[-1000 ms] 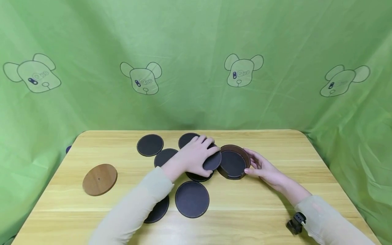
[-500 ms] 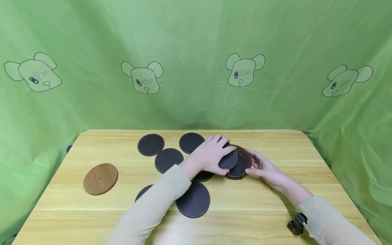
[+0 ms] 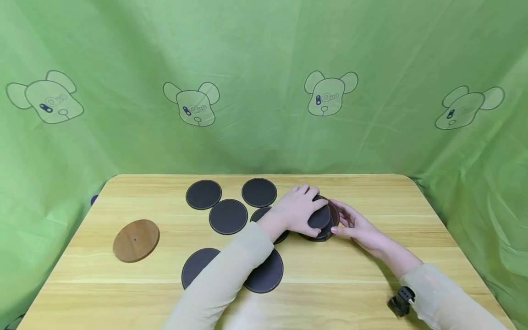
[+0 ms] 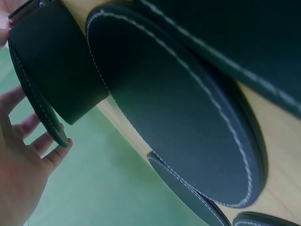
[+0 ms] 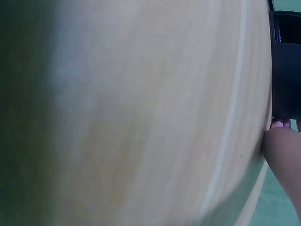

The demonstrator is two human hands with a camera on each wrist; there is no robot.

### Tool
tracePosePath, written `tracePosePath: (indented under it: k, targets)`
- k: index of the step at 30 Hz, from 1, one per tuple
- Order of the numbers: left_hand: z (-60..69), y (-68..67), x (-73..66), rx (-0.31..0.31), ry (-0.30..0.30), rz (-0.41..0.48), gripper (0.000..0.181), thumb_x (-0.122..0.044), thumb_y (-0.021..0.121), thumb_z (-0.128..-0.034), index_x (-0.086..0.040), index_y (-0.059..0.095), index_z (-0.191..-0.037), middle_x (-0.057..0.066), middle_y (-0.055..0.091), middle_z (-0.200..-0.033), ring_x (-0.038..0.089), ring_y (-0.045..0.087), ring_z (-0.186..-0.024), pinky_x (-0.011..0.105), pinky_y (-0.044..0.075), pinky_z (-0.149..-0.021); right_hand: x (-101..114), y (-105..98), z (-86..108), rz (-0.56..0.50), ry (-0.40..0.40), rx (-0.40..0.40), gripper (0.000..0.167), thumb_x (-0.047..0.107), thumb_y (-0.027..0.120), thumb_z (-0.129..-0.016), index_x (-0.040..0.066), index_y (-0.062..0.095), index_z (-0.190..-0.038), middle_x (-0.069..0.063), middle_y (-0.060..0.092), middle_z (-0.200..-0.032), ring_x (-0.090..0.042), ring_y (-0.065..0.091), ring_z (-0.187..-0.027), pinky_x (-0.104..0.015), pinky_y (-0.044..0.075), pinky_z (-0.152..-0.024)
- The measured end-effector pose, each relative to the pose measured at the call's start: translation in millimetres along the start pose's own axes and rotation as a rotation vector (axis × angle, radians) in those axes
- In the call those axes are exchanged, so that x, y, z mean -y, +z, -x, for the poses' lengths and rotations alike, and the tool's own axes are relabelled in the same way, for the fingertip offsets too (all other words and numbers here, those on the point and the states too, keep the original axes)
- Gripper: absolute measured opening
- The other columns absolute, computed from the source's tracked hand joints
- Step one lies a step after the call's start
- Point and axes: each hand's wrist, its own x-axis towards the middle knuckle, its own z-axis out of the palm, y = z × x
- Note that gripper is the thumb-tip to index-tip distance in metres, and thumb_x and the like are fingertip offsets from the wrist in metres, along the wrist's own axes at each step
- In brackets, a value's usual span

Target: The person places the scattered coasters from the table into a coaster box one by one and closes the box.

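Note:
In the head view my left hand (image 3: 298, 210) grips a round dark coaster (image 3: 320, 217) by its edges, over the mouth of a round brown coaster holder (image 3: 334, 213). The left wrist view shows this coaster (image 4: 40, 106) tilted at the rim of the holder (image 4: 56, 61), fingers along its edge. My right hand (image 3: 358, 229) holds the holder's right side, thumb in front and fingers behind. In the right wrist view the holder (image 5: 287, 80) stands at the right edge, the hand (image 5: 284, 146) against it. How many coasters lie inside is hidden.
Several dark stitched coasters lie left of the holder, among them one at the back (image 3: 259, 192), one in the middle (image 3: 228, 216) and one at the front (image 3: 266, 272). A brown wooden disc (image 3: 136, 240) lies on the left of the wooden table (image 3: 330, 284).
My left hand has carried the coaster rightward from above the other coasters to over the holder. My right hand keeps its grip on the holder, almost still.

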Motion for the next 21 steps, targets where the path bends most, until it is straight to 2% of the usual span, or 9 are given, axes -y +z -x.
tracePosePath:
  k: [7, 16, 21]
  targets:
    - [-7.5, 3.3, -11.2, 0.024, 0.025, -0.041, 0.079, -0.073, 0.065, -0.0841, -0.032, 0.055, -0.151, 0.001, 0.051, -0.148, 0.02, 0.048, -0.131, 0.038, 0.041, -0.112, 0.9, -0.8, 0.1, 0.003, 0.002, 0.009, 0.089, 0.0, 0.067, -0.099, -0.006, 0.011, -0.167, -0.001, 0.036, -0.161, 0.018, 0.048, -0.131, -0.006, 0.039, -0.109]
    - [-11.6, 8.0, -15.2, 0.015, 0.041, -0.068, 0.075, -0.073, 0.065, -0.0844, -0.032, 0.059, -0.147, 0.0, 0.051, -0.147, 0.019, 0.047, -0.131, 0.035, 0.041, -0.111, -1.6, -1.6, 0.0, -0.008, -0.009, 0.008, 0.087, -0.002, 0.067, -0.099, -0.006, 0.013, -0.167, 0.02, 0.043, -0.148, 0.018, 0.049, -0.13, -0.006, 0.04, -0.108]
    - [-10.9, 9.0, -16.3, 0.023, 0.044, -0.081, 0.074, -0.074, 0.064, -0.0868, -0.031, 0.058, -0.147, 0.001, 0.049, -0.149, 0.02, 0.046, -0.134, 0.037, 0.042, -0.112, -2.7, -1.9, -0.4, -0.008, -0.016, 0.005, 0.085, -0.003, 0.066, -0.099, -0.006, 0.015, -0.166, 0.023, 0.045, -0.146, 0.017, 0.05, -0.13, -0.006, 0.04, -0.108]
